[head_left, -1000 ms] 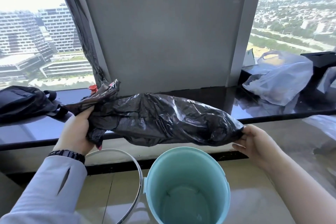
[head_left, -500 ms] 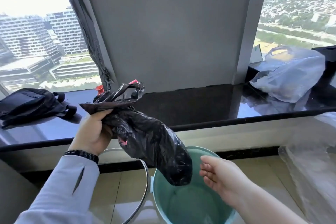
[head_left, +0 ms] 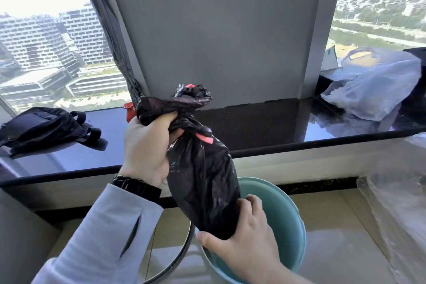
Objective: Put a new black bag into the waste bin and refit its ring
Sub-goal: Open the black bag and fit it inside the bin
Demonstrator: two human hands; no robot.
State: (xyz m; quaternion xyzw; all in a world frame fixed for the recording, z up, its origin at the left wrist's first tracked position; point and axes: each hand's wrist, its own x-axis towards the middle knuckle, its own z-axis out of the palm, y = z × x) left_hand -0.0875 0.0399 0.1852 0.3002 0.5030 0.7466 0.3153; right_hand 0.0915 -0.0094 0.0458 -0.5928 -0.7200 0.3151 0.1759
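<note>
1. Hands first: the left hand (head_left: 147, 147) is closed in a fist around the gathered neck of the black bag (head_left: 202, 182), with the bunched top of the bag sticking up above the fingers.
2. The right hand (head_left: 244, 244) cups the lower end of the bag, thumb on the near side and fingers curled around the far side, right over the mouth of the bin (head_left: 288, 228).
3. The bag hangs between the two hands as a crumpled, unopened roll, tilted from upper left to lower right; its bottom end sits at the bin's rim. A small pink strip shows near its neck.
4. The left arm wears a grey sleeve (head_left: 110, 233) with a dark watch (head_left: 136, 185) at the wrist.
5. The bin is a teal round tub standing on the floor, with no liner in it.
6. Just left of the bin, a thin metal ring (head_left: 182, 251) lies off it, its arc touching or nearly touching the bin's side.
7. Behind the bin runs a dark glossy windowsill (head_left: 265, 127); on it, to the left, a black pouch (head_left: 46, 129), and to the right, a pale plastic bag (head_left: 378, 90).
</note>
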